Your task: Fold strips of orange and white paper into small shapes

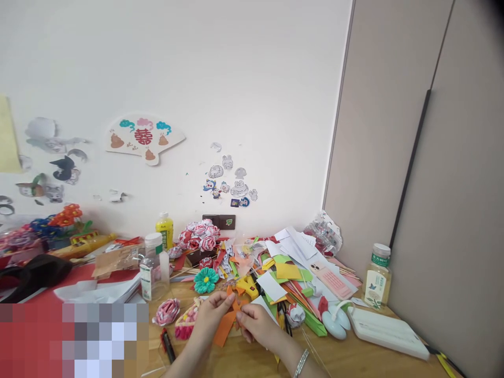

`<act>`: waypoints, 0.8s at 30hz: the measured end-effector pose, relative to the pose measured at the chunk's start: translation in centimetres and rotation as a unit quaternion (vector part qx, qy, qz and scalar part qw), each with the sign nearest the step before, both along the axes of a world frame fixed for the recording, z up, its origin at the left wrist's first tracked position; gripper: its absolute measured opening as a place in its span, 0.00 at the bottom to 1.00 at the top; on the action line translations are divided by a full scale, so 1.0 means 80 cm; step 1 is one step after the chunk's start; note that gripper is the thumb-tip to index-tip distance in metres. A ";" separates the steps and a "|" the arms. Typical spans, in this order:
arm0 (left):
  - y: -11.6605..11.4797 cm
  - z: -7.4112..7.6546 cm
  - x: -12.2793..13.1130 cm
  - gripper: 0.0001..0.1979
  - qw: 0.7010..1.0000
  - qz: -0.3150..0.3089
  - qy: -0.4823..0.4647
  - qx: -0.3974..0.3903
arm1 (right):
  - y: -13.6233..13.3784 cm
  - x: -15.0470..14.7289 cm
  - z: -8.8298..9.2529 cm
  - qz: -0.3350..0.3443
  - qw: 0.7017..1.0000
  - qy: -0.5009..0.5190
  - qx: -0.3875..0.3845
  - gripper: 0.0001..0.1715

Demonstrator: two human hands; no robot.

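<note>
My left hand [214, 314] and my right hand [258, 324] are close together over the front of the wooden table. Between their fingertips is a piece of orange paper [224, 331], pinched by both hands. Part of it sticks up above the fingers and a strip hangs below. Just behind lies a yellow glue gun [247, 286]. A teal flower [206, 280] stands behind my left hand. Left of that hand are a small pink basket [184, 328], partly covered by it, and a pink paper rose [166, 312].
A black-and-red pen [168, 345] lies left of my left forearm. Paper scraps and strips [287, 271] heap up behind my hands. A pink phone [333, 281], a white case [388, 332], and two clear jars [151, 273] stand or lie around. A wall closes off the back.
</note>
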State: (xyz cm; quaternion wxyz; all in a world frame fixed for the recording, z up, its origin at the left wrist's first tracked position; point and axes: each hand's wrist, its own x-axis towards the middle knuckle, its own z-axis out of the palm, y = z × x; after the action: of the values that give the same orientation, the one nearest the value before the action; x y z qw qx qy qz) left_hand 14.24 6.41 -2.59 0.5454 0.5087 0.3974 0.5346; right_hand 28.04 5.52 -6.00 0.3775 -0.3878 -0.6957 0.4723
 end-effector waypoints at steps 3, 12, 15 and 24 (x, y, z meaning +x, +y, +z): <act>0.000 0.001 0.000 0.14 1.000 -0.009 -0.022 -0.004 | -0.003 0.001 0.005 0.011 1.000 -0.004 0.013 0.22; -0.001 0.005 -0.005 0.16 0.998 0.044 -0.047 -0.022 | -0.004 0.000 0.001 0.053 0.999 -0.008 0.006 0.24; 0.001 0.002 -0.006 0.15 0.996 0.021 -0.072 -0.040 | -0.004 0.002 0.001 0.045 0.999 -0.021 0.013 0.24; 0.003 -0.002 -0.003 0.17 0.997 0.050 -0.050 -0.028 | -0.010 0.002 0.010 0.037 0.998 -0.038 0.027 0.24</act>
State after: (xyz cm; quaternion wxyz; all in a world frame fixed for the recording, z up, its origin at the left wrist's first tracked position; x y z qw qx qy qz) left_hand 13.97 6.67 -2.78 0.5510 0.4454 0.4095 0.5747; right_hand 28.16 4.71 -5.20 0.3438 -0.3692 -0.7360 0.4514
